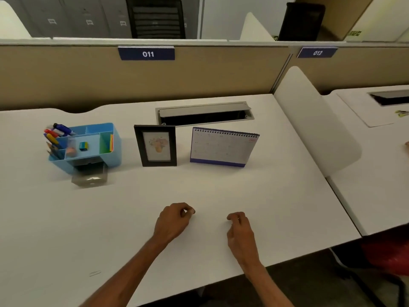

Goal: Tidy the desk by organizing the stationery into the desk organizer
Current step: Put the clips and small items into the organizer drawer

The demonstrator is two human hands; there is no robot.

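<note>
Our two hands rest on the white counter, and the organizer sits far off near the left back part.

Our left hand (174, 220) is curled loose, fingers tucked in, and we cannot tell if it holds anything. Our right hand (240, 231) is curled loose too and holds nothing we can see. Both lie near the front edge, a little apart. The blue organizer (106, 149) has pens (55, 134) and pencils (53, 150) sticking out on its left side, an eraser (83, 146) in the middle, and sticky notes (111, 142) on its right side. Its small dark drawer (90, 173) is pulled out in front. A frame (156, 146) stands just right of it, then a calendar (222, 147). A paper clip (95, 273) lies near the front left.
</note>
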